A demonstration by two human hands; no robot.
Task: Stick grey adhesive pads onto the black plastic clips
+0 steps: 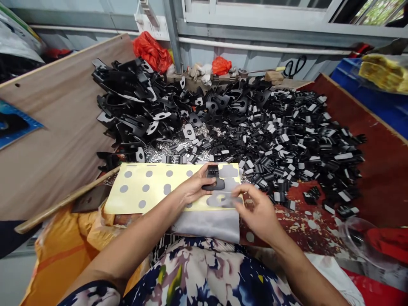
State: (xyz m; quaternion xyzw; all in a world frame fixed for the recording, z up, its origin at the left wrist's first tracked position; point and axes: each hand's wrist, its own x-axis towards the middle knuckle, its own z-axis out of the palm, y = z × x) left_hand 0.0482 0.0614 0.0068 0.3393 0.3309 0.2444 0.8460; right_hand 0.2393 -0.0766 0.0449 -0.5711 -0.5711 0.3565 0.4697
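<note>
While the left hand is clamping its fingers on a black part at the centre of the frame, the right hand, just right of it, is curving blurred fingertips at the edge of a gray cutout; whether they are pinching it, I cannot tell. Beneath both, a yellow sheet is spreading toward centre left.

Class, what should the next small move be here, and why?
Probably the right hand should lift the grey holed sticker off the yellow sheet: that hand is at the sticker's right end, and the left hand holds a black plastic part.
</note>
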